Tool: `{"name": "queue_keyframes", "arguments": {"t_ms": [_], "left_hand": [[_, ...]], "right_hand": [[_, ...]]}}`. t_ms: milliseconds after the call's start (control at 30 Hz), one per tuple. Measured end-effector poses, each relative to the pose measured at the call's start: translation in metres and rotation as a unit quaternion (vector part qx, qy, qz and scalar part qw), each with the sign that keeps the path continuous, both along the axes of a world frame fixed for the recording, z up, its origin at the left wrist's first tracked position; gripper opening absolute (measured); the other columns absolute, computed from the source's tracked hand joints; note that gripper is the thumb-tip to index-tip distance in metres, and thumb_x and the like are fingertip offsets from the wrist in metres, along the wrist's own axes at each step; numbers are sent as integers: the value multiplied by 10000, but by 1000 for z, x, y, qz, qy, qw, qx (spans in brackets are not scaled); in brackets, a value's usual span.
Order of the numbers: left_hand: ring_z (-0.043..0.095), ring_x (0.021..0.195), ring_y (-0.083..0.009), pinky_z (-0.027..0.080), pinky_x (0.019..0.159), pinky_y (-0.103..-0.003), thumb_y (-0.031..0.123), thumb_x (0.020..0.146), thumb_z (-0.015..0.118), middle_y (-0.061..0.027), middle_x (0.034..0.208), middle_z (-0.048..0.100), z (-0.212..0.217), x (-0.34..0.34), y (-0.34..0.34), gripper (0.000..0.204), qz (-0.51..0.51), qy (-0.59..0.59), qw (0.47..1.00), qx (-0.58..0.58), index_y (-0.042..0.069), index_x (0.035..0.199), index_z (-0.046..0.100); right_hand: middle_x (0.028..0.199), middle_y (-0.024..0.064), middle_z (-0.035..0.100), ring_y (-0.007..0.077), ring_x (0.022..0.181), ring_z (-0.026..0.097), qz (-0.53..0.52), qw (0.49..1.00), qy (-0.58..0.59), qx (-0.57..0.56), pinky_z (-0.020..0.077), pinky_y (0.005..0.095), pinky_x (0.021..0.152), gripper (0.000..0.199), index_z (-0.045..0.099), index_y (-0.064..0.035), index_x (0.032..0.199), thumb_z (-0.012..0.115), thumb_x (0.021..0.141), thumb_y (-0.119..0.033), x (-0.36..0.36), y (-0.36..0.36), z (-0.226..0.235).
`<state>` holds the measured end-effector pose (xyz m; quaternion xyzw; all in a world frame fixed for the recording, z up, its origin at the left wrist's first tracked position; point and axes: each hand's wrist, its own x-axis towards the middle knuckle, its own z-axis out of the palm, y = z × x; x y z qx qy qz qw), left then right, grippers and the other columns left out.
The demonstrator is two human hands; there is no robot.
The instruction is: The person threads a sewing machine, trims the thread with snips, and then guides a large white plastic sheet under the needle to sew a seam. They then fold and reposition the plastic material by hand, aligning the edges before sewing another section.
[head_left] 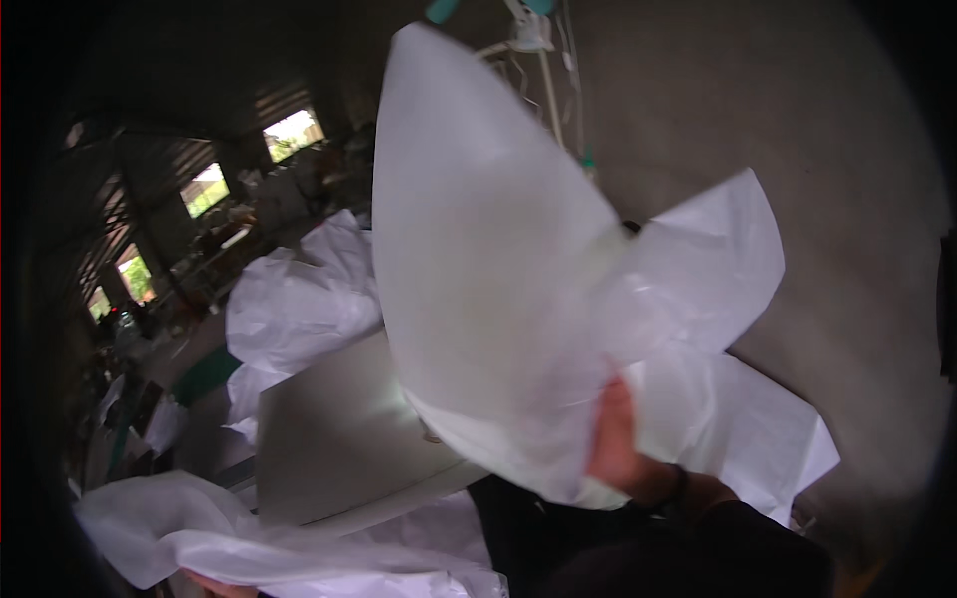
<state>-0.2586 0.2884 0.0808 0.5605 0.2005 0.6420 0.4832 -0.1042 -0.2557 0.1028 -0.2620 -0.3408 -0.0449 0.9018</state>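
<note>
A large, thin white wrapping sheet point(478, 229) rises in front of me, slightly see-through and blurred by motion. My right hand point(620, 439) grips its gathered lower part, the fingers partly covered by its folds. At the lower left, my left hand point(217, 585) shows only as a sliver beneath a white sheet edge point(189, 528), which it holds; most of its fingers are hidden. Between the two hands lies a flat, smooth grey panel point(339, 429) with a pale rim along its near side. Whether the white parts at both hands are one sheet cannot be made out.
More crumpled white sheeting point(299, 299) is heaped beyond the panel. A white stand with a pole point(548, 95) and hanging cords is at the far side, before a grey wall point(758, 110). Bright windows point(292, 135) and dim clutter line the left background.
</note>
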Motion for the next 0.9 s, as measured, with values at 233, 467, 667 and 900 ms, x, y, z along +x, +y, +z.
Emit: {"name": "queue_keyframes", "arguments": {"t_ms": [233, 467, 667, 900], "left_hand": [[608, 884, -164, 495, 820, -298, 226, 990, 587, -99, 1041, 669, 63, -38, 29, 317, -52, -63, 996, 34, -13, 1198, 599], [597, 864, -129, 491, 803, -278, 217, 988, 592, -77, 1019, 667, 47, 45, 44, 296, -214, -45, 976, 26, -2, 1187, 606], [584, 838, -91, 482, 781, -252, 206, 990, 591, -43, 979, 662, -45, 158, 5, 260, -307, 18, 951, -34, 10, 1158, 614], [572, 887, -88, 461, 817, -241, 222, 1001, 566, -6, 981, 635, -68, 126, 15, 171, -175, 34, 977, -116, 62, 1028, 620]], "right_hand": [[1299, 65, 535, 122, 1159, 507, 58, 998, -2, -38, 410, 279, 1000, 272, 498, 6, 1282, 458, 1030, -90, -13, 334, 66], [1382, 138, 513, 291, 1309, 465, -147, 729, -487, -458, 387, 456, 1055, 403, 589, -65, 1230, 677, 864, -210, 4, 375, 25], [1457, 150, 415, 384, 1326, 398, -229, 497, -392, -739, 306, 631, 1067, 618, 498, -75, 1359, 705, 836, -331, 38, 216, -100], [1118, 133, 619, 307, 989, 610, -67, 678, -311, -663, 486, 419, 866, 302, 570, -66, 1220, 554, 942, -180, 10, 265, -173]]}}
